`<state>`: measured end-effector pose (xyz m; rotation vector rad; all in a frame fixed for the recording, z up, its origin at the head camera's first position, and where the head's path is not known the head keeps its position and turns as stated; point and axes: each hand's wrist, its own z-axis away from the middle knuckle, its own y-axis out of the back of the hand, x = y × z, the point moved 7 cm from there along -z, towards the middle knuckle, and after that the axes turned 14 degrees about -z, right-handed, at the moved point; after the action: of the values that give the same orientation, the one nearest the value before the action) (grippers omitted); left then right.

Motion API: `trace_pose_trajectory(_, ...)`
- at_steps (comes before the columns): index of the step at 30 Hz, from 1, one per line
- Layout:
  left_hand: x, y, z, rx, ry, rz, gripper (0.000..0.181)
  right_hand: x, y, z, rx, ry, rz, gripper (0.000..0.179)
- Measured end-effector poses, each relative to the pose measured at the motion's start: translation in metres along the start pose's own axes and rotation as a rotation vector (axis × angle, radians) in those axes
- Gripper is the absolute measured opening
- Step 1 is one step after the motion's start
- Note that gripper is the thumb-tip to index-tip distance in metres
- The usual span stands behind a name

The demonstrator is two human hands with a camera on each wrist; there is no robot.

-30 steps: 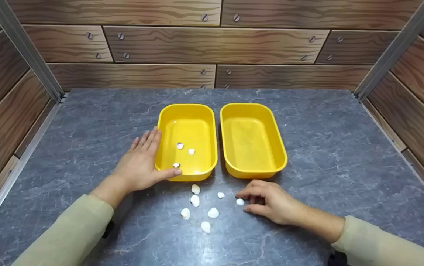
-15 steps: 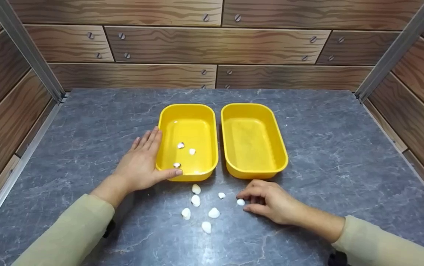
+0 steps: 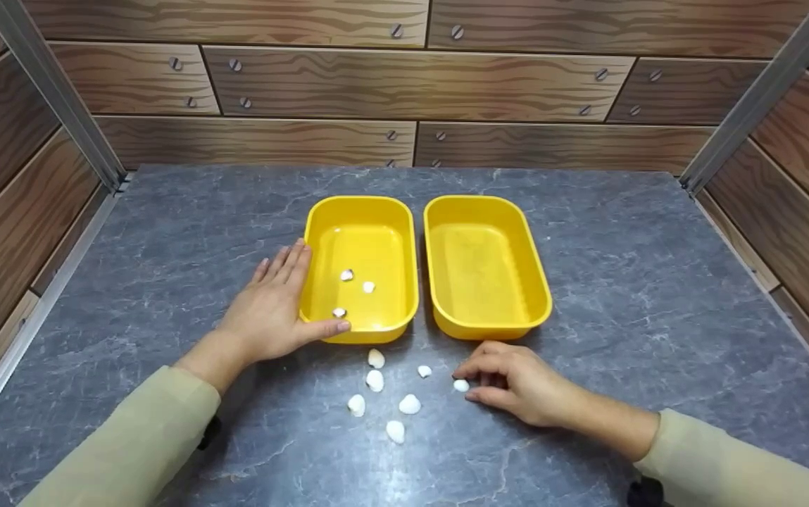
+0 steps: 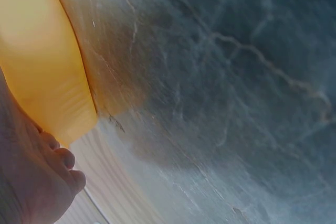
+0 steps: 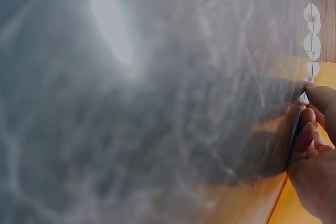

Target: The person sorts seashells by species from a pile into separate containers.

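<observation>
My left hand [image 3: 263,317] rests against the left wall of the left yellow tray [image 3: 405,218], fingers straight and thumb over its front rim. Three small shells lie inside that tray, one of them a dark-edged shell [image 3: 346,275]. My right hand [image 3: 527,386] is on the tabletop in front of the right yellow tray [image 3: 481,274]. Its thumb and forefinger pinch a small white seashell [image 3: 461,386] that sits at the table surface. In the right wrist view the fingertips [image 5: 311,84] partly hide this shell.
Several loose white shells lie between the hands, among them a larger shell [image 3: 410,404] and a nearer one [image 3: 396,432]. The two trays stand side by side with a narrow gap on the grey marbled table [image 3: 622,282]. Wood-patterned panels [image 3: 418,84] wall it in behind and at the sides.
Both hands hold their positions, and the shells and trays stay put. Only the head view has shifted very slightly.
</observation>
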<state>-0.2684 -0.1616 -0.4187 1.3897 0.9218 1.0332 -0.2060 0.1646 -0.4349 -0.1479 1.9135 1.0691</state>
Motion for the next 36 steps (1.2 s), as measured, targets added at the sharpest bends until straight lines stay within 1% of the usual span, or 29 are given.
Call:
trace_pose_trajectory(9, 0.000, 0.000, 0.000, -0.007, 0.002, -0.010, 0.127, 0.003, -0.001, 0.000, -0.008, -0.040, -0.015, 0.018)
trace_pose_trajectory(21, 0.001, 0.000, 0.000, -0.005, -0.002, -0.006, 0.127, 0.000, -0.001, 0.000, 0.006, -0.001, -0.010, 0.011)
trace_pose_trajectory(25, 0.001, 0.000, 0.000, -0.006, -0.001, 0.003, 0.127, -0.003, -0.001, 0.000, 0.011, 0.040, -0.026, 0.012)
trace_pose_trajectory(31, 0.001, -0.001, -0.001, -0.009, 0.003, 0.014, 0.127, -0.009, -0.001, -0.002, 0.015, 0.137, -0.042, 0.017)
trace_pose_trajectory(36, 0.000, -0.001, -0.001, -0.013, 0.007, 0.010, 0.128, -0.010, -0.002, -0.003, 0.005, 0.150, -0.059, 0.020)
